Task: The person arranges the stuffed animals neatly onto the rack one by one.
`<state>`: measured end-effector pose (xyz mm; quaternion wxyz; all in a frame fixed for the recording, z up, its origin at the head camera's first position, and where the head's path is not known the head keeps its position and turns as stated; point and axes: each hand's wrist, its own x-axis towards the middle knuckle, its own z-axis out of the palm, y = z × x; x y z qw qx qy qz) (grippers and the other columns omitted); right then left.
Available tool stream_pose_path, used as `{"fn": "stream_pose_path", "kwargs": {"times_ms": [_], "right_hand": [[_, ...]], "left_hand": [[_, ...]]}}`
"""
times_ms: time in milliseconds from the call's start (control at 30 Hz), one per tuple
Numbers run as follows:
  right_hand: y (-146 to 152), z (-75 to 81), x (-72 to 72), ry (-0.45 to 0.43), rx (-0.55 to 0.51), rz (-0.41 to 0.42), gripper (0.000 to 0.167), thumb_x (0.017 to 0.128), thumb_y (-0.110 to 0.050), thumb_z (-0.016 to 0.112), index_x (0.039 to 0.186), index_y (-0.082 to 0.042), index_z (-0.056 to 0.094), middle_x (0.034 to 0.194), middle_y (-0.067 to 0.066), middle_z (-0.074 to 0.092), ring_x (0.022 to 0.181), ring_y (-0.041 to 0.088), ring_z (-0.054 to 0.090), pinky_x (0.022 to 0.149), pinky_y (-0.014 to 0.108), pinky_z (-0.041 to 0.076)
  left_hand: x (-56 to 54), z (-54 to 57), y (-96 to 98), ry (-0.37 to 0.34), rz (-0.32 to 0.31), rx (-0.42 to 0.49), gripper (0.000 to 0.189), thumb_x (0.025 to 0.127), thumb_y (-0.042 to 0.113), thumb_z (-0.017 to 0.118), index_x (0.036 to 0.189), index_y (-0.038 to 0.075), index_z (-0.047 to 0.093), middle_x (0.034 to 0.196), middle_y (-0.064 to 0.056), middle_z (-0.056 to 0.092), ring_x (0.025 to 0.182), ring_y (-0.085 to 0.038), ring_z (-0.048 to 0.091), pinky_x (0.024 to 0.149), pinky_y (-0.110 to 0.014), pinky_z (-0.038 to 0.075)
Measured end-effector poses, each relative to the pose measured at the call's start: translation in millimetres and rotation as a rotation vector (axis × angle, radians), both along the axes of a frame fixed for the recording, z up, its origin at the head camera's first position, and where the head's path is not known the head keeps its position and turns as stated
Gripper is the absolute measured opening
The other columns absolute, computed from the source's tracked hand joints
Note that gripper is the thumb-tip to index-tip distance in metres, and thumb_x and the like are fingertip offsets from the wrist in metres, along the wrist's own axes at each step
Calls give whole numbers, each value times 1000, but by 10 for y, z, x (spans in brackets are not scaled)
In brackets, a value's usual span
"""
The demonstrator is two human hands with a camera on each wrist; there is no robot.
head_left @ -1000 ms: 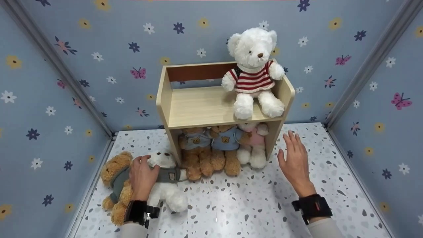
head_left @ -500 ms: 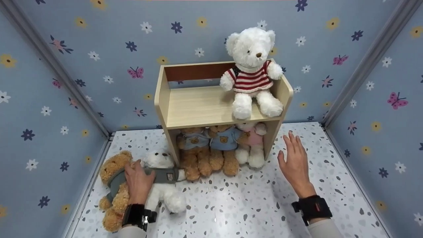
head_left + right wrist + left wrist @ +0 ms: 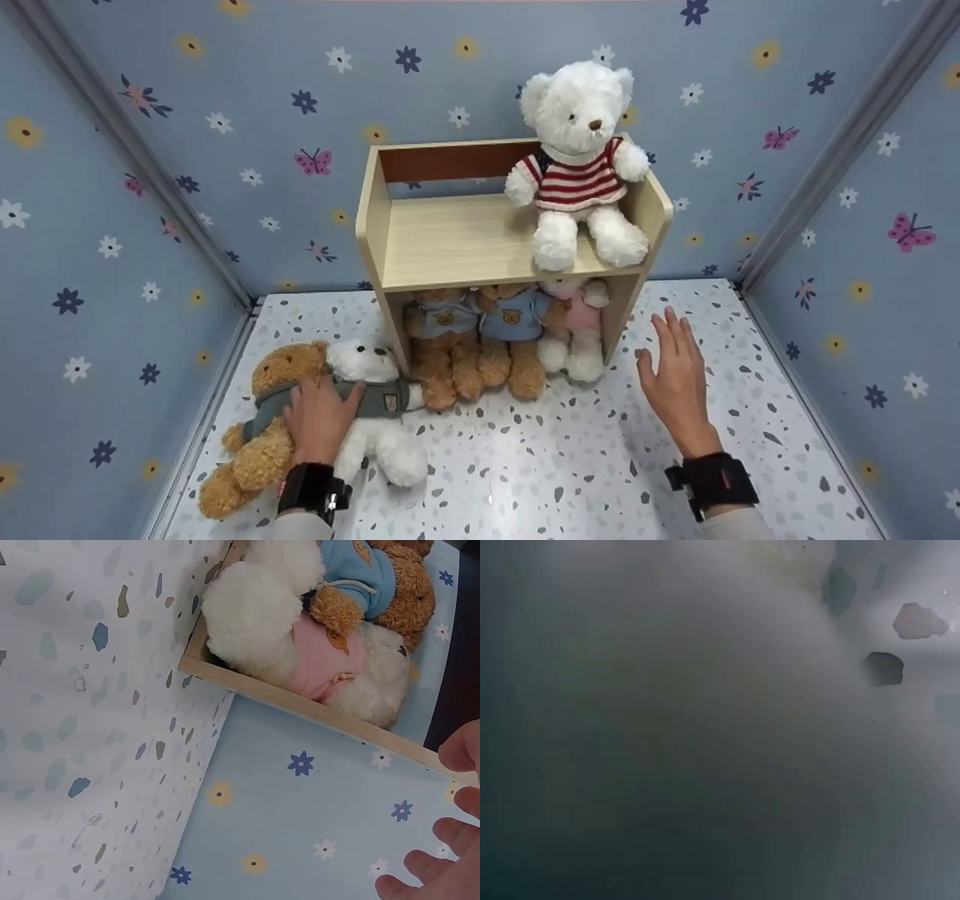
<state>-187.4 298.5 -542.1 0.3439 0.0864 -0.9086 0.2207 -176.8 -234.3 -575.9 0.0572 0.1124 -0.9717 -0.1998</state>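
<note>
Lying on the speckled terrazzo-pattern floor [image 3: 525, 465] left of the light wooden two-tier shelf [image 3: 450, 240], a brown plush bear in a grey-green top [image 3: 262, 420] and a white plush bear in a matching top [image 3: 379, 420] lie side by side. The left hand [image 3: 321, 416] rests on both, fingers curled over their tops, probably to pin them together. Under the shelf, two brown bears in blue shirts [image 3: 480, 337] and a white bear in pink [image 3: 574, 330] fill the lower bay edge to edge. A white bear in a red-striped sweater [image 3: 577, 172] sits at the right end of the upper board, leaving open board to its left. Right of the shelf, the right hand [image 3: 675, 379] hovers, fingers spread, holding nothing.
</note>
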Motion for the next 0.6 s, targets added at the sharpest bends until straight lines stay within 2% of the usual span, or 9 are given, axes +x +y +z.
{"fn": "stream_pose_path", "kwargs": {"times_ms": [100, 167, 300, 400, 500, 600], "right_hand": [[2, -8, 9, 0, 0, -1, 60, 91, 1, 73, 147, 5, 51, 156, 28, 43, 144, 51, 38, 114, 65, 33], [3, -8, 10, 3, -2, 0, 60, 91, 1, 73, 147, 6, 51, 156, 28, 43, 143, 51, 38, 114, 65, 33], [-3, -23, 16, 0, -4, -1, 60, 91, 1, 74, 146, 6, 51, 156, 28, 43, 143, 51, 39, 113, 66, 34], [-15, -41, 19, 0, -1, 1, 60, 90, 2, 76, 145, 6, 52, 156, 29, 42, 142, 51, 39, 112, 66, 36], [-27, -55, 16, 3, 5, 4, 61, 88, 3, 77, 144, 7, 54, 155, 29, 43, 141, 52, 40, 111, 67, 37], [-30, -75, 30, 2, 4, 2, 60, 88, 3, 77, 143, 7, 55, 155, 30, 43, 141, 52, 40, 110, 67, 37]], "left_hand": [[5, 51, 21, -95, -22, -67, 92, 91, 69, 65, 126, -16, 60, 134, -42, 46, 120, -58, 44, 95, -72, 38], [4, 77, 24, -136, -45, -83, 96, 85, 73, 69, 118, -17, 62, 131, -43, 45, 117, -59, 45, 94, -71, 38], [-14, 111, 1, -215, -71, -67, 84, 76, 74, 77, 88, -8, 63, 123, -43, 48, 113, -58, 45, 93, -69, 38], [-41, 104, -29, -272, -76, -51, 79, 73, 75, 79, 78, -1, 59, 120, -42, 49, 112, -58, 44, 92, -69, 37], [-47, 52, -46, -279, -68, -36, 77, 72, 72, 81, 82, -2, 63, 125, -42, 48, 118, -59, 41, 94, -70, 33], [-9, -23, -41, -221, -48, -15, 76, 73, 64, 86, 98, -6, 69, 139, -39, 43, 130, -60, 32, 97, -73, 27]]}}
